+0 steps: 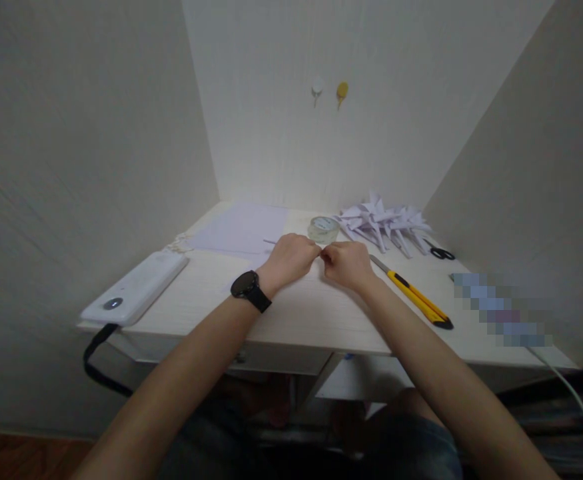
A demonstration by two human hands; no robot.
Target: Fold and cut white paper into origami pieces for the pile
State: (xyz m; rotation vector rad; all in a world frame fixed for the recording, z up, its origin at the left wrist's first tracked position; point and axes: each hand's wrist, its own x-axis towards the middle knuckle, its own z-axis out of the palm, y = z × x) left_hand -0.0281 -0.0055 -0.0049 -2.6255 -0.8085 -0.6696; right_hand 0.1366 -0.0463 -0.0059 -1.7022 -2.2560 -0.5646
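Observation:
My left hand [296, 258], with a black watch [244, 285] on its wrist, is closed above the middle of the desk. My right hand [347, 265] is closed too, and the fingertips of both meet in a pinch. What they hold, if anything, is hidden by the fingers. Just left of my left hand shows the tip of a thin greyish strip [270, 241]; I cannot tell whether I hold it. Behind the hands stands a roll of clear tape [323, 229]. A yellow utility knife [418, 298] lies to the right of my right hand, blade end towards it.
Pale paper sheets [244, 227] lie at the back left, folded white paper pinwheel shapes [384, 220] at the back right. Black-handled scissors [442, 253] lie beside them. A white device with a strap [136, 287] rests at the left edge, a blurred-out object [498, 308] at the right.

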